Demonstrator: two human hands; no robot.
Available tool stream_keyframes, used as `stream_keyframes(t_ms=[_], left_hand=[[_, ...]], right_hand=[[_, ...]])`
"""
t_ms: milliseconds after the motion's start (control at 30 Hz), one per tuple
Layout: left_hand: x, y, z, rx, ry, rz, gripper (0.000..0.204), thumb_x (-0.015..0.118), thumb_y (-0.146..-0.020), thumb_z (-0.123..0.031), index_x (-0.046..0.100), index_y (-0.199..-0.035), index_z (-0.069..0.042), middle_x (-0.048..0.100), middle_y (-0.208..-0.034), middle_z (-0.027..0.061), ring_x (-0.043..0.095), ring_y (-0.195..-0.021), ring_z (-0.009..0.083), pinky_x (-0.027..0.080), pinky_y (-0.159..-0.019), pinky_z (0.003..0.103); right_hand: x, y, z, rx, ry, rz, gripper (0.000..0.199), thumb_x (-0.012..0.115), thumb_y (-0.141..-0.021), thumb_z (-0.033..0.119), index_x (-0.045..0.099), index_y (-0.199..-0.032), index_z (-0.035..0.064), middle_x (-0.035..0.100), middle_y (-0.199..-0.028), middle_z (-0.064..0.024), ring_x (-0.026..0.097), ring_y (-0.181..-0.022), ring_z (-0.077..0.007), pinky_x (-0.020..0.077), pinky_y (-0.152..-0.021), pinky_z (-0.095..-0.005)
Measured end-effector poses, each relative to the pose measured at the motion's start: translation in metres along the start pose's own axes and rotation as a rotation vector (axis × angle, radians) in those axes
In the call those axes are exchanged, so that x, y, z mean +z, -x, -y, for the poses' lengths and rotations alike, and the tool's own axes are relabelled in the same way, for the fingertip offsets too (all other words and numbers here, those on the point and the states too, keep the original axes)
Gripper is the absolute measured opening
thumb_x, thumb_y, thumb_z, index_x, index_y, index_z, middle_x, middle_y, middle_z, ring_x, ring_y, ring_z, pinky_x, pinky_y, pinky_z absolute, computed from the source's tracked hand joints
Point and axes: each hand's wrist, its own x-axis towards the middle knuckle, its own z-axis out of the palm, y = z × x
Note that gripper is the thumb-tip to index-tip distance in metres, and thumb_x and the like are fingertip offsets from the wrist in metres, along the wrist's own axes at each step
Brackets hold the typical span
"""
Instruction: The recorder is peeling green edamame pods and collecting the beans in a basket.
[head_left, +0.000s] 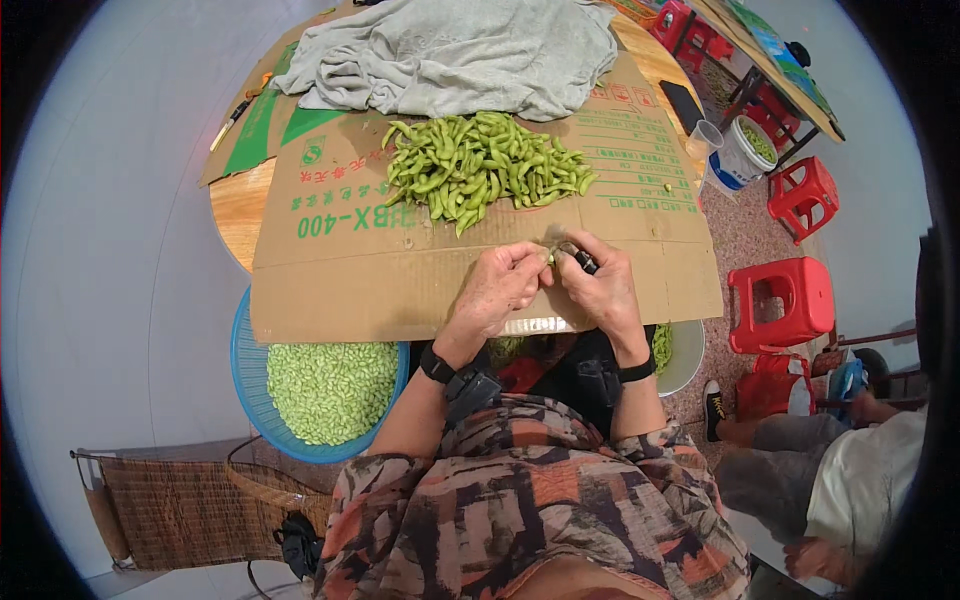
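My left hand (503,286) is closed in a pinch over the near part of a flattened cardboard sheet (350,280). A bit of green pod (551,257) shows at its fingertips, mostly hidden. Close against it, my right hand (606,288) is closed around a small black tool (582,259), whose kind I cannot make out; its thumb and forefinger meet the left fingertips at the pod. Beyond both hands lies a heap of green soybean pods (475,165) on the cardboard.
A grey towel (450,60) covers the far side. Below the table's left edge, a blue basket (243,370) holds shelled beans; a metal basin (688,355) with pods sits at right. Red stools (785,300), a white bucket (735,165) and a seated person (800,470) are farther right.
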Motion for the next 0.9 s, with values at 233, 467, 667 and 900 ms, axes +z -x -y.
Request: stream_keyframes(t_ms=[233,467,667,900], left_hand=[[0.002,-0.01,0.015,0.1,0.327,-0.041,0.01,0.049,-0.094,-0.009,0.055,-0.096,-0.001,0.049,-0.074,-0.0023,0.033,-0.052,0.0009,0.025,-0.044,0.017],[-0.017,0.049,-0.018,0.165,0.093,-0.111,0.022,0.049,-0.092,-0.007,0.059,-0.107,0.004,0.054,-0.078,0.0004,0.04,-0.058,0.0044,0.032,-0.05,0.019],[-0.106,0.154,-0.063,0.032,-0.629,-0.056,0.021,0.053,-0.089,-0.007,0.066,-0.101,0.004,0.064,-0.074,0.002,0.055,-0.063,0.0111,0.045,-0.06,0.023],[-0.091,0.128,-0.075,0.185,-0.957,-0.297,0.017,0.061,-0.089,-0.012,0.066,-0.098,0.002,0.067,-0.079,0.0079,0.063,-0.074,0.0126,0.049,-0.069,0.028]], right_hand=[[0.017,-0.004,0.005,-0.601,0.495,-0.195,0.038,0.061,-0.076,-0.002,0.062,-0.114,0.0009,0.062,-0.08,-0.0114,0.057,-0.064,-0.0145,0.0471,-0.059,-0.0291],[-0.004,0.005,0.007,0.087,-0.235,0.007,0.033,0.061,-0.081,0.0,0.063,-0.114,0.0017,0.059,-0.078,0.0053,0.052,-0.064,-0.0033,0.0432,-0.056,-0.0206],[-0.046,0.026,0.016,-0.07,0.066,0.514,0.024,0.063,-0.08,0.0,0.068,-0.104,0.0009,0.067,-0.079,-0.0031,0.056,-0.068,-0.0059,0.0469,-0.06,-0.0226],[-0.025,0.022,0.025,0.109,0.118,0.43,0.022,0.058,-0.085,0.007,0.065,-0.104,-0.0023,0.065,-0.075,-0.0046,0.057,-0.068,-0.0083,0.0491,-0.065,-0.0247]])
